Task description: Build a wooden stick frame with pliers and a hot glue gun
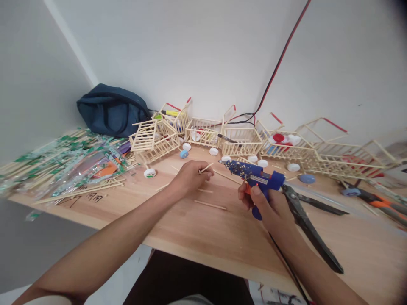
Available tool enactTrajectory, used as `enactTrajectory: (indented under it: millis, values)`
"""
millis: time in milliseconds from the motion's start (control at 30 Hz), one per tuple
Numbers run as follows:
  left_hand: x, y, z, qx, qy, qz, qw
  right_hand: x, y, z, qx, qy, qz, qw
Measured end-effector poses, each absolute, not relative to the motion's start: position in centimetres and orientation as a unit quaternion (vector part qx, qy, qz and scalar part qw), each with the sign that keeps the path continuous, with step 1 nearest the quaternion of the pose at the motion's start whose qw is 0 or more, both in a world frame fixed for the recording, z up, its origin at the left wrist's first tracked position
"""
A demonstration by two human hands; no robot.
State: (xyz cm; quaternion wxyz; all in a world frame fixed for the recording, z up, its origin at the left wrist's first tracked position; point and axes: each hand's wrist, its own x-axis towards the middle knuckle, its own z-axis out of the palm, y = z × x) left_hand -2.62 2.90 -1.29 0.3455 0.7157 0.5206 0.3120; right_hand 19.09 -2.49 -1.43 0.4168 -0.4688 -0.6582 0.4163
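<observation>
Pinched in my left hand point(192, 176) is a short wooden stick point(206, 168), its free end pointing up and right. My right hand point(270, 203) is wrapped round the handle of a blue hot glue gun point(254, 171), whose body is flecked with dried bits. The gun's nozzle points left, a short gap away from the stick. On the table below my left hand lie loose sticks, one of them a short stick point(210, 205) nearer to me. Another long stick point(227, 176) lies between the hands, behind the gun.
Several stick-built carts point(241, 142) with bottle-cap wheels line the wall. At left are packaged chopsticks point(73, 156) and a dark blue bag point(111, 110). Black-handled cutters point(313, 231) and orange-handled pliers point(381, 203) lie at right. The gun's cord point(288, 267) runs off the front edge.
</observation>
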Motion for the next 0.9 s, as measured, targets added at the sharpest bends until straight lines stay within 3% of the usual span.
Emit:
enactTrajectory:
  millis: [733,900]
  values:
    - [-2.58,2.64,-0.55,0.741,0.491,0.358,0.285,18.63,-2.62,-1.31,-0.472,-0.634,0.423,0.442]
    - [-2.54,2.97,-0.92,0.698,0.470,0.384,0.381,18.58,-2.67,-1.28,-0.472,-0.633,0.420,0.447]
